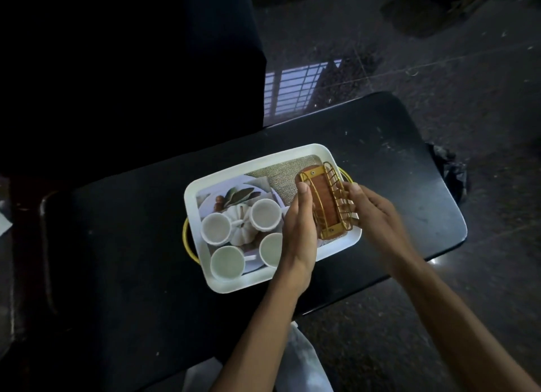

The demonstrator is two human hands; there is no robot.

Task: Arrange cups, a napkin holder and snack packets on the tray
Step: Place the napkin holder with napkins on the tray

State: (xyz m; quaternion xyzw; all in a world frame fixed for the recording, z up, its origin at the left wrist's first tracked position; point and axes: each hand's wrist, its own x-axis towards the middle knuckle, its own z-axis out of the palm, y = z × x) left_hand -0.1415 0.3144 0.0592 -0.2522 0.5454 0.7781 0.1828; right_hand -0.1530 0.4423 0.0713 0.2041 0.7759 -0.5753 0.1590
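Observation:
A white rectangular tray (202, 245) with gold handles rests on a black table. Several white cups (216, 228) stand grouped in its left half. At the tray's right end sits a napkin holder (326, 202), a brown wooden base with gold wire sides. My left hand (300, 233) presses flat against the holder's left side and covers part of one cup. My right hand (370, 208) grips the wire side on the right. No snack packets are in sight.
The black table (131, 259) extends well to the left and right of the tray, its near edge running by my forearms. A dark chair back (131, 69) stands behind it. A dark crumpled thing (449, 169) lies off the table's right end on the stone floor.

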